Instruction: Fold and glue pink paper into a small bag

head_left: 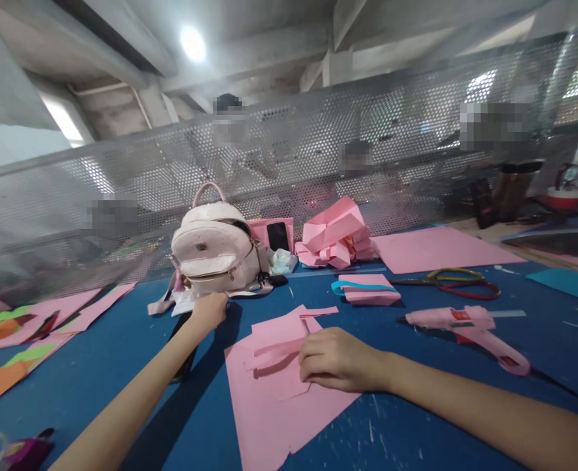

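Observation:
My right hand point(340, 360) rests on pink paper, its fingers curled over a folded pink paper piece point(276, 353) with raised strips. Beneath that piece lies a larger pink sheet point(264, 428) with cut edges. My left hand point(211, 313) is closed at the foot of a pale pink backpack point(215, 248), close to a white packet point(183, 302); its fingertips are hidden. Partly under my left forearm is a dark flat object point(184, 366). To the right of my right hand, a pink glue gun point(465, 327) lies on its side with a glue stick sticking out.
Scissors point(446, 282) and a pink paper piece with a blue strip point(371, 291) lie beyond the glue gun. Folded pink paper point(335, 235) is heaped near a perforated metal screen point(293, 150). Coloured paper point(23, 356) covers the blue table's point(107, 366) left side. People sit behind the screen.

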Available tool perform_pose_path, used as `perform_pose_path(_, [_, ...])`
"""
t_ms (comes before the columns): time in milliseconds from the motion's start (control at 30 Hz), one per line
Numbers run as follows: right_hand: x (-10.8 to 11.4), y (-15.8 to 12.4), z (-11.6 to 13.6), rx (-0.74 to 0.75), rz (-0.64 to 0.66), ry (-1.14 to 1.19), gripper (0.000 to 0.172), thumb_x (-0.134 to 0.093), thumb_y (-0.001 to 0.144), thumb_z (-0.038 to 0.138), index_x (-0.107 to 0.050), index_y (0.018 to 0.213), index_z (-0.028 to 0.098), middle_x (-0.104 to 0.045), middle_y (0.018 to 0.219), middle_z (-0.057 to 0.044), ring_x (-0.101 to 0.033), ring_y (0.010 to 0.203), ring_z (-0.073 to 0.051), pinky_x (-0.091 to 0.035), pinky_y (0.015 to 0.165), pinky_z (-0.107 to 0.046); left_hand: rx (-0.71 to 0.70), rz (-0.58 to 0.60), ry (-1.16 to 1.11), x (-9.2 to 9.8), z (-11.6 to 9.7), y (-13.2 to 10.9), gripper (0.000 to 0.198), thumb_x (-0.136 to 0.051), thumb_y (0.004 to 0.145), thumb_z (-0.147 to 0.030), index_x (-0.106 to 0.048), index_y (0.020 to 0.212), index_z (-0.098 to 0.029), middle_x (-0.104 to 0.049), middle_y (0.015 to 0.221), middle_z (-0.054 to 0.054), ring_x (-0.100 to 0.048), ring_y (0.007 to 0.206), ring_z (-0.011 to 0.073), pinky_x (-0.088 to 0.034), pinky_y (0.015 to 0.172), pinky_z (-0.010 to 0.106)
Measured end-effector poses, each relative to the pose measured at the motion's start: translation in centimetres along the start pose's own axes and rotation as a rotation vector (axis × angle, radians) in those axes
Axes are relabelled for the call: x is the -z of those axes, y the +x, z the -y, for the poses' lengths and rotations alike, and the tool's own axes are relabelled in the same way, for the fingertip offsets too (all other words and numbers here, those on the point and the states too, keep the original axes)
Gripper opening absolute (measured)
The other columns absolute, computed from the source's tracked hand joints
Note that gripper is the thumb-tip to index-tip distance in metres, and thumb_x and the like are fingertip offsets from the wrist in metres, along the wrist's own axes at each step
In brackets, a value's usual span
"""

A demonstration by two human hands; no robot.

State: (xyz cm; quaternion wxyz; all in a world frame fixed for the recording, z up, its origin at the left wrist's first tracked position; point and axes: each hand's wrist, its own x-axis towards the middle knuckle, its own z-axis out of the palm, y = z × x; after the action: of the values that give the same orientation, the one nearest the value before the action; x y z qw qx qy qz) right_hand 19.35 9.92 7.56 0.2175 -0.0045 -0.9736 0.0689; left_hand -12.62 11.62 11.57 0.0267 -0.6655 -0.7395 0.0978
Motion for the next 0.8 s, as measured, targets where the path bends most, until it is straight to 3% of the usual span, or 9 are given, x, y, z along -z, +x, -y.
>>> perform_pose_path(133, [0.0, 0.0, 0.0, 0.006, -0.001, -0.002, 0.023, -0.046, 0.101, 0.023, -0.068, 0.096, 0.02, -0.072, 0.095, -0.005, -0.064, 0.087, -0.017, -0.042, 0.071, -0.027, -0.027, -0.033, -0.081, 0.1, 0.3, -0.1, 0.032, -0.062, 0.095, -0.032, -0.059, 0.123, -0.016, -0.062, 0.123, 0.009, -0.065, 0.104, 0.0231, -0.056, 0.087, 0.043])
perform_pose_path(267, [0.0, 0.0, 0.0, 0.002, 0.0, -0.008, 0.023, -0.046, 0.101, 0.023, -0.068, 0.096, 0.02, -0.072, 0.095, -0.006, -0.064, 0.086, -0.017, -0.042, 0.071, -0.027, -0.133, -0.11, -0.208, 1.7, -0.1, -1.2, 0.026, -0.062, 0.095, -0.031, -0.062, 0.114, -0.014, -0.066, 0.112, 0.007, -0.066, 0.095, 0.0202, -0.057, 0.082, 0.04])
perform_pose_path(367, [-0.1, -0.1, 0.1, -0.007, -0.004, -0.012, 0.022, -0.048, 0.101, 0.024, -0.068, 0.095, 0.02, -0.072, 0.094, -0.005, -0.064, 0.086, -0.016, -0.043, 0.071, -0.026, -0.298, -0.155, -0.325, 3.8, -1.9, -3.9, 0.005, -0.058, 0.092, -0.014, -0.063, 0.091, -0.013, -0.067, 0.083, 0.001, -0.065, 0.077, 0.0138, -0.054, 0.071, 0.026])
perform_pose_path(500, [-0.4, 0.0, 0.3, -0.051, -0.031, -0.026, 0.023, -0.048, 0.101, 0.029, -0.067, 0.092, 0.02, -0.072, 0.089, -0.002, -0.065, 0.081, -0.015, -0.043, 0.069, -0.025, -0.548, -0.194, -0.41, 5.2, -6.3, -9.2, 0.009, -0.057, 0.087, -0.01, -0.06, 0.086, -0.019, -0.065, 0.078, -0.003, -0.061, 0.07, 0.0116, -0.048, 0.063, 0.022])
perform_pose_path(600, [-0.9, 0.0, 0.4, -0.116, -0.058, -0.07, 0.028, -0.048, 0.098, 0.034, -0.065, 0.082, 0.018, -0.07, 0.075, -0.003, -0.063, 0.069, -0.017, -0.041, 0.061, -0.026, -0.792, -0.474, -0.144, 4.0, -9.7, -12.0, 0.011, -0.059, 0.083, -0.009, -0.056, 0.077, -0.018, -0.063, 0.074, 0.002, -0.059, 0.067, 0.0187, -0.046, 0.058, 0.03])
perform_pose_path(667, [-1.3, 0.0, 0.5, -0.156, -0.068, -0.104, 0.033, -0.049, 0.096, 0.04, -0.062, 0.075, 0.018, -0.067, 0.068, -0.004, -0.061, 0.063, -0.018, -0.039, 0.055, -0.027, -0.852, -0.534, -0.009, 2.6, -11.2, -12.6, 0.012, -0.061, 0.08, -0.006, -0.056, 0.08, -0.017, -0.064, 0.078, 0.004, -0.06, 0.068, 0.0212, -0.047, 0.057, 0.032])
perform_pose_path(800, [-1.6, -0.1, 0.7, -0.192, -0.08, -0.153, 0.039, -0.05, 0.094, 0.048, -0.061, 0.073, 0.018, -0.068, 0.068, -0.005, -0.062, 0.062, -0.018, -0.039, 0.054, -0.028, -0.85, -0.59, -0.019, 0.6, -12.4, -12.2, 0.016, -0.061, 0.077, -0.005, -0.053, 0.083, -0.018, -0.062, 0.077, 0.003, -0.06, 0.065, 0.0211, -0.048, 0.055, 0.032])
